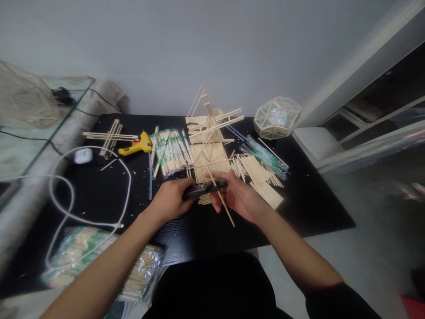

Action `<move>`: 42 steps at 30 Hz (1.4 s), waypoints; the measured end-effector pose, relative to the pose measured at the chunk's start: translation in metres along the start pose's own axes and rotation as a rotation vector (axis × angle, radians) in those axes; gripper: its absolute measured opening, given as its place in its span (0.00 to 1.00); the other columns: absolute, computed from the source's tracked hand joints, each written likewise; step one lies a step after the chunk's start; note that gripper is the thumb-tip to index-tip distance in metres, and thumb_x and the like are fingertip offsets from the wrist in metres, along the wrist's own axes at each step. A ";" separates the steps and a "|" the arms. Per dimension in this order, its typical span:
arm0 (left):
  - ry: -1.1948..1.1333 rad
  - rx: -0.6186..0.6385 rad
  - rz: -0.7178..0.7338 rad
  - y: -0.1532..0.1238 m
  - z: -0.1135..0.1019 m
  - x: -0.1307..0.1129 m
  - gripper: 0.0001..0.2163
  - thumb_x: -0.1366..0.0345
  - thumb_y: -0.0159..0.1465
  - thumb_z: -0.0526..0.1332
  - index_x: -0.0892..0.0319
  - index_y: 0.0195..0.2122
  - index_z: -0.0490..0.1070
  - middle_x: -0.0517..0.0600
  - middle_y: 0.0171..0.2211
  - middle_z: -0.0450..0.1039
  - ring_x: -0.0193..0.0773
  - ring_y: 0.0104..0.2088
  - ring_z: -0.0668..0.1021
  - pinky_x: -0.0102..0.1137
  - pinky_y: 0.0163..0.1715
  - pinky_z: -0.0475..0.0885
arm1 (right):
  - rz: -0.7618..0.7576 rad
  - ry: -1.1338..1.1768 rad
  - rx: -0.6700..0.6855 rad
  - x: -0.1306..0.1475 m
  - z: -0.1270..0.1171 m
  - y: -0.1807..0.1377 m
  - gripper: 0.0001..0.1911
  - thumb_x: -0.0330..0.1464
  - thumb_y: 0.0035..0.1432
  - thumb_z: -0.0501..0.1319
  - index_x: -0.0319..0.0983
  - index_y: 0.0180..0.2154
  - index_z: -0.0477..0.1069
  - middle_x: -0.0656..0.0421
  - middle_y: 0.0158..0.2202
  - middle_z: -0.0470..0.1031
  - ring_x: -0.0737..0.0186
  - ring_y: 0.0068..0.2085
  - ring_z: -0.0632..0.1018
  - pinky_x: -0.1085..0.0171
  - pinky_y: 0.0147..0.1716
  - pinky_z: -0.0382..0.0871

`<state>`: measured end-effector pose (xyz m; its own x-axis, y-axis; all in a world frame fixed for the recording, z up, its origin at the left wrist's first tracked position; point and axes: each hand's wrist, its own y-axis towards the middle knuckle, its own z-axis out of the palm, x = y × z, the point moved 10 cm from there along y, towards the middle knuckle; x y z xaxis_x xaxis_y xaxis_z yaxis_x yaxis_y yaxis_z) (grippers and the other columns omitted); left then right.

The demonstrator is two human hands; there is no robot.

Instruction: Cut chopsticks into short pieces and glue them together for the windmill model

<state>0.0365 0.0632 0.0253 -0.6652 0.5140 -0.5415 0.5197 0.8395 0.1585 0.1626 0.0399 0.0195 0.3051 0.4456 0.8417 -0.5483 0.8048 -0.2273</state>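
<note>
My left hand (172,197) is closed around the handles of dark pliers (202,189), which point to the right. A thin wooden stick (227,212) crosses the jaws of the pliers at a slant. My right hand (244,198) holds this stick by the jaws, with some fingers spread; the exact grip is partly hidden. Just beyond my hands stands a model built of wooden sticks (212,153), with a flat slatted base and beams rising at angles. Cut sticks and flat slatted wooden pieces (265,192) lie to the right of the model.
On the black table (292,212) lie a yellow glue gun (137,145), wrapped chopsticks (171,153) and crossed sticks (111,137). A white cable (129,186) loops at left above a bagged chopstick pack (142,270). A faceted stick-framed ball (277,117) sits at the back right.
</note>
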 end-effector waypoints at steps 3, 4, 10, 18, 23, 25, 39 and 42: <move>-0.053 -0.068 -0.062 0.001 -0.007 0.005 0.07 0.61 0.65 0.60 0.57 0.31 0.69 0.47 0.26 0.73 0.34 0.23 0.72 0.30 0.26 0.64 | -0.127 -0.078 -0.151 0.008 -0.014 -0.005 0.26 0.55 0.64 0.61 0.39 0.46 0.72 0.57 0.32 0.77 0.61 0.33 0.79 0.59 0.37 0.73; -0.058 -0.084 -0.077 0.001 -0.009 0.007 0.08 0.60 0.66 0.60 0.57 0.31 0.68 0.46 0.25 0.72 0.33 0.23 0.71 0.30 0.26 0.64 | -0.168 -0.128 -0.195 0.011 -0.017 -0.008 0.23 0.52 0.64 0.63 0.39 0.45 0.72 0.58 0.32 0.77 0.62 0.33 0.78 0.60 0.37 0.74; -0.059 -0.091 -0.057 0.002 -0.005 0.006 0.05 0.62 0.66 0.60 0.58 0.37 0.70 0.50 0.32 0.76 0.38 0.29 0.76 0.32 0.31 0.69 | -0.298 -0.394 -0.314 0.024 -0.012 -0.014 0.13 0.42 0.63 0.67 0.40 0.37 0.70 0.63 0.28 0.72 0.70 0.23 0.69 0.66 0.22 0.63; -0.019 -0.140 -0.011 0.000 -0.007 0.002 0.09 0.63 0.66 0.59 0.59 0.45 0.69 0.54 0.39 0.77 0.45 0.37 0.79 0.37 0.37 0.72 | -0.378 -0.450 -0.331 0.031 -0.006 -0.013 0.14 0.42 0.65 0.65 0.40 0.34 0.68 0.63 0.29 0.72 0.71 0.22 0.67 0.65 0.24 0.63; -0.020 -0.145 -0.006 -0.001 -0.009 0.000 0.07 0.65 0.65 0.60 0.57 0.44 0.68 0.53 0.38 0.76 0.43 0.36 0.78 0.36 0.36 0.72 | -0.387 -0.456 -0.322 0.033 -0.006 -0.013 0.15 0.43 0.64 0.66 0.41 0.33 0.68 0.63 0.28 0.72 0.70 0.23 0.66 0.65 0.24 0.61; -0.026 -0.150 -0.001 -0.002 -0.009 0.000 0.07 0.65 0.65 0.60 0.57 0.43 0.68 0.53 0.37 0.76 0.42 0.35 0.78 0.36 0.36 0.71 | -0.390 -0.456 -0.322 0.033 -0.006 -0.013 0.15 0.43 0.64 0.66 0.42 0.33 0.68 0.64 0.28 0.71 0.70 0.23 0.66 0.64 0.24 0.61; -0.057 -0.141 -0.020 -0.001 -0.007 0.003 0.07 0.64 0.65 0.60 0.58 0.44 0.69 0.53 0.37 0.75 0.43 0.35 0.77 0.36 0.36 0.70 | -0.394 -0.440 -0.339 0.033 -0.007 -0.013 0.11 0.40 0.62 0.67 0.42 0.33 0.70 0.64 0.27 0.72 0.69 0.23 0.66 0.64 0.24 0.61; -0.048 -0.142 -0.015 -0.001 -0.008 0.002 0.07 0.64 0.65 0.59 0.58 0.43 0.68 0.53 0.37 0.75 0.43 0.36 0.77 0.36 0.36 0.70 | -0.396 -0.431 -0.342 0.034 -0.007 -0.013 0.11 0.39 0.62 0.68 0.41 0.33 0.71 0.63 0.27 0.73 0.69 0.23 0.67 0.65 0.23 0.61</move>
<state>0.0306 0.0646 0.0305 -0.6443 0.4951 -0.5829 0.4268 0.8652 0.2631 0.1855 0.0472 0.0477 0.0552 -0.0472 0.9974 -0.1603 0.9855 0.0555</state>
